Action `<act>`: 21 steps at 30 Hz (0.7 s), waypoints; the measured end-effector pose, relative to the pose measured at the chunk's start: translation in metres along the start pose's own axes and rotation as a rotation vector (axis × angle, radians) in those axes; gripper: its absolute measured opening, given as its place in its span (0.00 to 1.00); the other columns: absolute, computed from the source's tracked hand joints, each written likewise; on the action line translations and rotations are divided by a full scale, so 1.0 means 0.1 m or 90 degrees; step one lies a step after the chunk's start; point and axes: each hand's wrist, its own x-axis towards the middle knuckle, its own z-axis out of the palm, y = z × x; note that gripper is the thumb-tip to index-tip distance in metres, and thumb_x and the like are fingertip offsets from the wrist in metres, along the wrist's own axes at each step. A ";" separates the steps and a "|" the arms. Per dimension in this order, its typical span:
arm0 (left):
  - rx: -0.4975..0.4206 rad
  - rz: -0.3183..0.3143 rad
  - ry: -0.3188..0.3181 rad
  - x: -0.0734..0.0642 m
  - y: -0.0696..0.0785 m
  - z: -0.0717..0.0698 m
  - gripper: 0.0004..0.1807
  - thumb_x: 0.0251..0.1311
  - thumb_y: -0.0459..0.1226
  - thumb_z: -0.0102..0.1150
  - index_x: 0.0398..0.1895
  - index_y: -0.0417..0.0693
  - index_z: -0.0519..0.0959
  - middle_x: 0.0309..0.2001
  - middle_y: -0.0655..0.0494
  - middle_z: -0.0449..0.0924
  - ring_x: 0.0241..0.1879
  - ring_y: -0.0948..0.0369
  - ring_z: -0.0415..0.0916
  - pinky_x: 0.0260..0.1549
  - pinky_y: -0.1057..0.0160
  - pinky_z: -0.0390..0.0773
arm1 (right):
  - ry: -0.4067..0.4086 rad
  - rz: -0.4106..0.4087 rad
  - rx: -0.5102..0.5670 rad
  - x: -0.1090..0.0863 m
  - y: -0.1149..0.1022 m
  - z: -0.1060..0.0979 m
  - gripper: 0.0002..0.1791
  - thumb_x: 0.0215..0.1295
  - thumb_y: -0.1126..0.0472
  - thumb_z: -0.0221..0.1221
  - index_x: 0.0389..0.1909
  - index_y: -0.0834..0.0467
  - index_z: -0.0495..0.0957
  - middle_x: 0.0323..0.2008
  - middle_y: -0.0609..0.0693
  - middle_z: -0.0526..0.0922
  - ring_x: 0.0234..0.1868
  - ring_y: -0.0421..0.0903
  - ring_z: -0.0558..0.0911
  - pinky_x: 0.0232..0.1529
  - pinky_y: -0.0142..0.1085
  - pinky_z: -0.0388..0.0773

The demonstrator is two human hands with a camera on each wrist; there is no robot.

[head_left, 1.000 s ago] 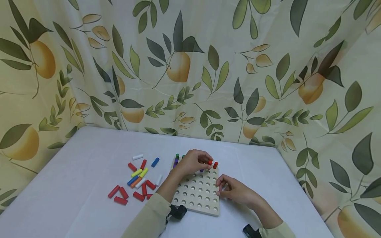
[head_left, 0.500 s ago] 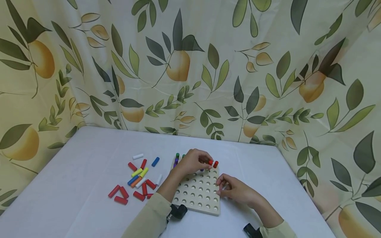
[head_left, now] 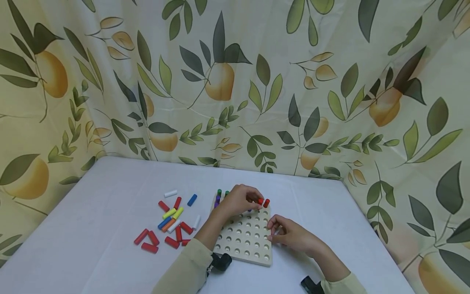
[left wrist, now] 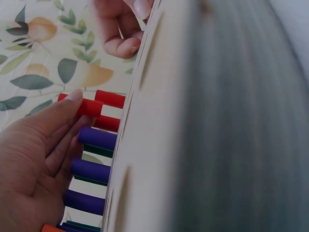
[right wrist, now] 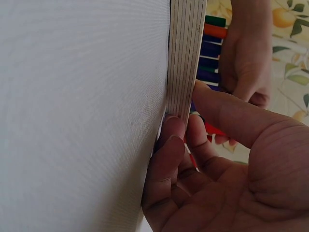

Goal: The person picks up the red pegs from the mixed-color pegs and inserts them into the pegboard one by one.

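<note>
My left hand (head_left: 238, 200) is over the far part of a pale wooden pegboard (head_left: 253, 262). Its thumb and fingers pinch a red peg (left wrist: 89, 106), which lies close to two red pegs standing in the board, the outer red peg (left wrist: 111, 98) among them. Beneath this hand rises a row of purple pegs (left wrist: 91, 170), with green ones behind; the hand hides part of these rows in the head view. At the board's right edge, my right hand (head_left: 293, 234) grips the board, thumb (right wrist: 217, 104) at the top rim and fingers curled against the side.
Left of the board, loose pegs lie scattered on the white-covered table (head_left: 110, 212): several red pegs (head_left: 149, 248), yellow pegs (head_left: 178, 212), a blue peg (head_left: 192, 199), an orange peg (head_left: 168, 225) and white pegs (head_left: 170, 193). A fruit-patterned curtain (head_left: 235, 122) hangs behind the table.
</note>
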 end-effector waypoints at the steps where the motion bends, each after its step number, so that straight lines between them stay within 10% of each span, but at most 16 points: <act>1: 0.001 0.001 -0.001 0.00 0.00 0.00 0.09 0.60 0.32 0.75 0.44 0.45 0.88 0.33 0.67 0.86 0.34 0.68 0.81 0.39 0.67 0.78 | 0.000 -0.001 0.001 0.00 0.00 0.00 0.16 0.66 0.63 0.70 0.48 0.59 0.75 0.38 0.53 0.76 0.32 0.48 0.71 0.29 0.33 0.70; 21: 0.064 0.027 -0.033 -0.01 0.03 0.00 0.10 0.61 0.31 0.73 0.46 0.45 0.89 0.36 0.65 0.87 0.37 0.71 0.80 0.43 0.68 0.77 | -0.005 0.005 0.007 0.01 0.03 -0.01 0.15 0.66 0.63 0.69 0.49 0.59 0.75 0.38 0.53 0.75 0.33 0.49 0.71 0.29 0.33 0.71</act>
